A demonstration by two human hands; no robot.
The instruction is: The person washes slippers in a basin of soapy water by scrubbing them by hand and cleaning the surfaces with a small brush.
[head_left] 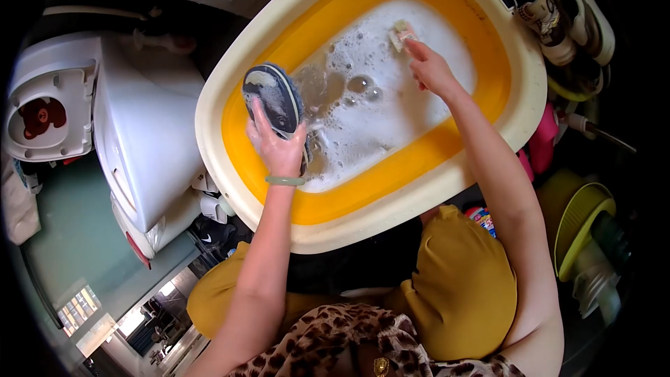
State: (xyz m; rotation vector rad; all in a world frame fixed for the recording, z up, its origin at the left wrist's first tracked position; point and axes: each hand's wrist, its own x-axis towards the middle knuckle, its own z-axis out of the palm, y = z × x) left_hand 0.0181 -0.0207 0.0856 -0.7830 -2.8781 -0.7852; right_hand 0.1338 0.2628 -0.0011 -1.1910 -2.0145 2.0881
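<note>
A dark slipper-like shoe (281,101) with a pale edge and suds on it is held up over the left side of the tub. My left hand (278,143), a green bangle at its wrist, grips the shoe from below. Over the foam, my right hand (429,68) has its fingers closed on a small pale brush (402,33). White foam and large bubbles (359,84) cover the water in the yellow and cream tub (363,204). Brush and shoe are well apart.
Several shoes (558,14) are stacked beyond the tub's right rim. Yellow-green basins (586,220) stand at the lower right. To the left is a white plastic appliance or seat (150,126) with a bear picture (44,117). My knees are close below the tub.
</note>
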